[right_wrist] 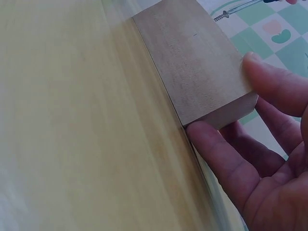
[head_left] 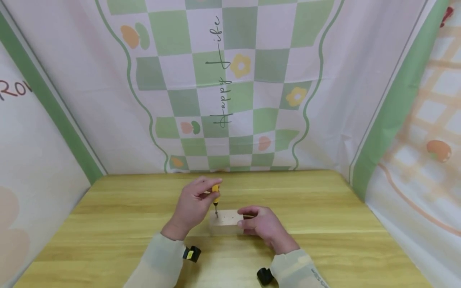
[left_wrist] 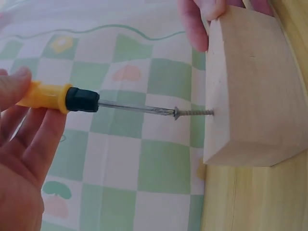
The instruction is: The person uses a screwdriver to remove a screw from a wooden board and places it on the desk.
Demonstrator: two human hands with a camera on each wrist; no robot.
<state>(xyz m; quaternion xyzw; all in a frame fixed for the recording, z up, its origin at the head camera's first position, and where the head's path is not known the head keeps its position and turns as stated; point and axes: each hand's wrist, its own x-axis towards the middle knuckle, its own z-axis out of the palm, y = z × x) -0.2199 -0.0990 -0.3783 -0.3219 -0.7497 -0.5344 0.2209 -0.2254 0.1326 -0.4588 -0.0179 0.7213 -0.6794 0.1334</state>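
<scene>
A pale wooden block lies on the wooden table, small dark holes in its top. The left hand pinches the yellow handle of a screwdriver held upright over the block's left end. In the left wrist view the screwdriver's tip meets the head of a screw, whose point is in the block face and most of whose thread shows. The right hand grips the block's right end; in the right wrist view its thumb lies on one edge and a fingertip touches the bottom corner.
The wooden table reaches back to a hanging cloth with green checks and flowers. More cloth hangs at the left and right sides. Small black wrist cameras sit at both cuffs, above the table's front part.
</scene>
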